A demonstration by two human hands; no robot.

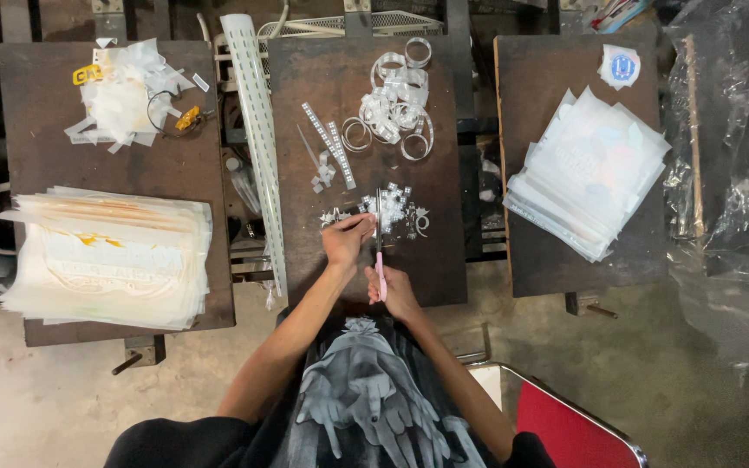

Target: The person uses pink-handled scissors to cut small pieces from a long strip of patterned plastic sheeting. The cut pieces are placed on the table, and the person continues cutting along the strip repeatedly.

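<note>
While the scissors (380, 251) stand blade-forward over the middle board (444, 269), the right hand (394, 293) is clamped on their pink handles. The left hand (346, 238), fingers pinched together, holds a small clear strip (359, 222) at the blades, steadying it. Cut pieces (394, 208) lie just beyond; coiled strips (396, 108) farther back.

Bare dark wood lies open at the lower part of the middle table (426, 277), beside the right hand (396, 293). Above the left hand (345, 239), small cut pieces (392, 210) block the centre (thinly scattered), with coiled clear strips (396, 108) crowding the upper centre. A perforated strip (257, 130) borders the left edge.
</note>
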